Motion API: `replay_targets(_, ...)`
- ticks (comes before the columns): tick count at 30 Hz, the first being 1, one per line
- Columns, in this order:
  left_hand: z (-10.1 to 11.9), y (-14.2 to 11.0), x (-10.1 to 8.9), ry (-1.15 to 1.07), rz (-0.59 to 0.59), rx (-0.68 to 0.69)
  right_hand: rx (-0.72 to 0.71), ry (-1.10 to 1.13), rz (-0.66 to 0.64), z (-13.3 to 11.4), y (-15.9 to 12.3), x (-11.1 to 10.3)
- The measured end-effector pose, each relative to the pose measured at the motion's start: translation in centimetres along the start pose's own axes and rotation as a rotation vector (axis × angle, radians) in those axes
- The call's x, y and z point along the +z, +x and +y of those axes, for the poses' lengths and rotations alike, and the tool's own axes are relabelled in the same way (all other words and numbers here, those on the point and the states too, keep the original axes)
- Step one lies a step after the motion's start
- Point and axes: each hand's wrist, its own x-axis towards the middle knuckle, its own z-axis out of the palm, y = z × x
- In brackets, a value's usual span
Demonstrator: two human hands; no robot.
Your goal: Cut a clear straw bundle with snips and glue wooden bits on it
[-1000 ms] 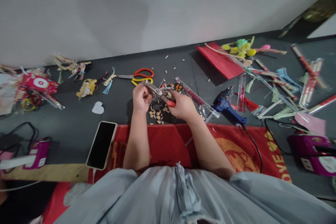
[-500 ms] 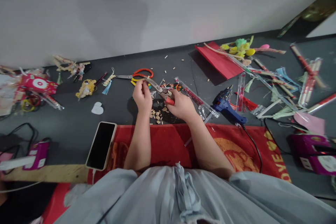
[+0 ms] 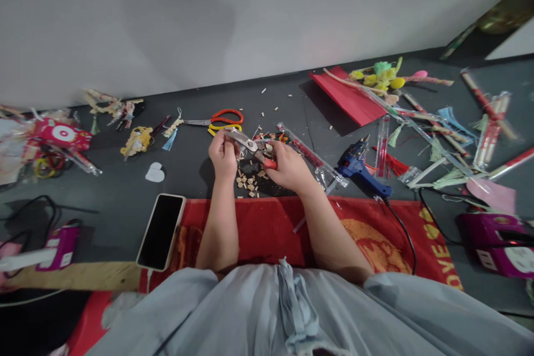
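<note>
My right hand (image 3: 290,169) grips the red handles of metal pliers (image 3: 249,147), whose jaws point left toward my left hand (image 3: 224,154). That left hand is closed in a pinch on a small piece at the plier jaws; I cannot make out what it is. Below both hands a heap of small tan cut pieces (image 3: 249,181) lies on the dark table (image 3: 125,194). My forearms rest on a red cloth (image 3: 267,231).
A phone (image 3: 162,231) lies left of my arm. Orange scissors (image 3: 217,118) sit behind my hands, a blue glue gun (image 3: 361,168) with a black cable to the right. Red paper (image 3: 350,99), tassels and wrapped sticks (image 3: 438,133) crowd the right; purple boxes (image 3: 498,239) sit at both sides.
Both hands shifted slightly; my left hand dropped a little from the raised position of half a second ago, and the pliers stay at the pinched piece.
</note>
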Motion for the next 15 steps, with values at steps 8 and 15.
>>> replay_targets(8,-0.03,-0.04,-0.09,0.0,-0.009,-0.017,0.042,-0.028,-0.051,-0.09,0.03,-0.41)
replay_targets(15,0.03,-0.05,0.09,0.015,0.005,0.008,0.127,-0.039,-0.048,-0.54,-0.05,-0.6)
